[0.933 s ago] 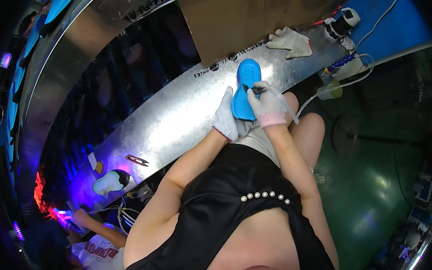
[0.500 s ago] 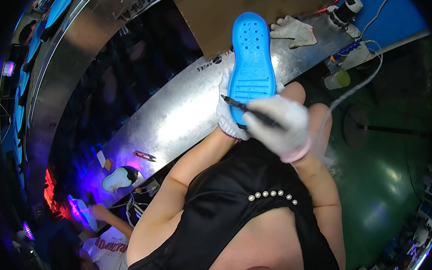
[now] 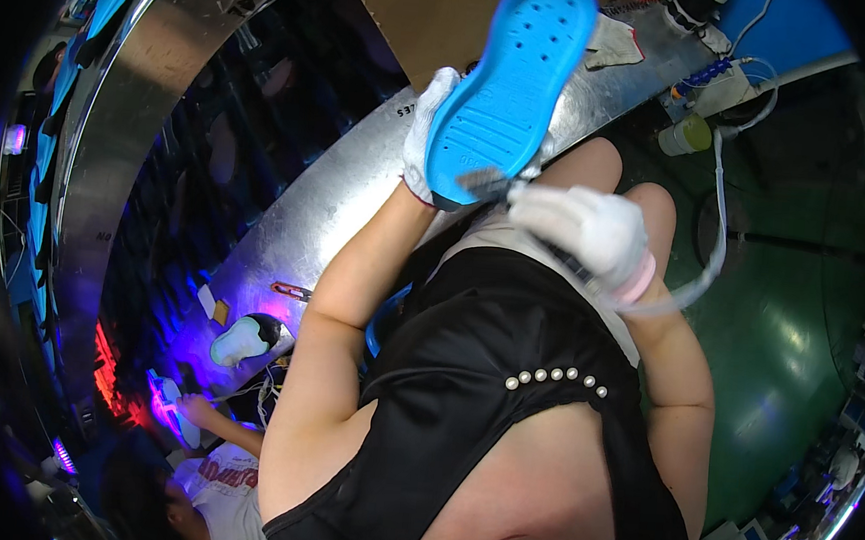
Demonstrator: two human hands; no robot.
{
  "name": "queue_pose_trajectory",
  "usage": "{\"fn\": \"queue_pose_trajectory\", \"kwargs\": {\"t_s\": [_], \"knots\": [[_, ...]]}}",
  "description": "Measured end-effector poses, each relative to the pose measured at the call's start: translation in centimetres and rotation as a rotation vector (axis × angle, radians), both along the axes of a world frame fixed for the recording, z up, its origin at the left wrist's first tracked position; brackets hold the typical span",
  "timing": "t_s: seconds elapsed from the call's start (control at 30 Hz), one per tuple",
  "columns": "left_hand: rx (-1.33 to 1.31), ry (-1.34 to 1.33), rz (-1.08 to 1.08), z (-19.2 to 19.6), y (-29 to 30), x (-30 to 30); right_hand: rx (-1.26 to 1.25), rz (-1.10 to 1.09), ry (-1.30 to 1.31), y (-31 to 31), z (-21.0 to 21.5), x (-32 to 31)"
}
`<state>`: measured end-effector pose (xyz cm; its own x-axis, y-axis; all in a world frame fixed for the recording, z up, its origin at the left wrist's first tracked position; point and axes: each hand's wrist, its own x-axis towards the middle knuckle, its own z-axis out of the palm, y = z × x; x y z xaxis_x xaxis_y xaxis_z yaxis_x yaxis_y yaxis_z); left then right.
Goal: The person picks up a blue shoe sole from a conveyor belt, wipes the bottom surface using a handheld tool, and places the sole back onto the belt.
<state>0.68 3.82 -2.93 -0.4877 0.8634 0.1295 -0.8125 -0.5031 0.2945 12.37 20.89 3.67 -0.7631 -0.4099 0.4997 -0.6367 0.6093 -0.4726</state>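
Observation:
A bright blue shoe sole [image 3: 504, 104] is held up over the metal table's edge, tilted with its toe end to the upper right. My left hand [image 3: 424, 129], in a white knit glove, closes round its left side and underside; fingertips show at its right edge. My right hand [image 3: 586, 226], also gloved and smeared by motion, is closed on a dark-handled brush [image 3: 489, 186]. The blurred brush head is at the sole's heel end; whether it touches cannot be told. A pale hose [image 3: 720, 210] runs from beside my right wrist up to the table's far end.
On the metal table [image 3: 343, 189] lie red thread snips [image 3: 293, 290], a pale shoe piece [image 3: 244, 342] and a spare glove [image 3: 617, 44]. Brown cardboard [image 3: 400, 17] is at the back. A yellow-lidded jar [image 3: 685, 135] stands right. A co-worker's hand [image 3: 197, 409] handles a shoe piece lower left.
The sole has tilted clockwise and come nearer, its heel shifting left with my left hand. My right hand has moved slightly right, and the brush has gone from the sole's left edge to its heel end.

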Motion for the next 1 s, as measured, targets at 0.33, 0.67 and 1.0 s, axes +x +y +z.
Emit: {"fn": "queue_pose_trajectory", "kwargs": {"t_s": [0.33, 0.67, 1.0], "knots": [[-0.611, 0.424, 0.03, 3.5, -1.0, -1.8, -0.161, 0.082, -0.086, -1.5, 0.6, 0.4], [-0.51, 1.045, 0.164, 1.9, -2.7, -3.0, -0.106, 0.077, -0.028, 0.8, 1.4, -0.2], [-0.513, 1.379, 0.367, 2.1, -4.3, -5.3, 0.161, 0.037, 0.091, 1.1, 3.4, 0.7]]}}
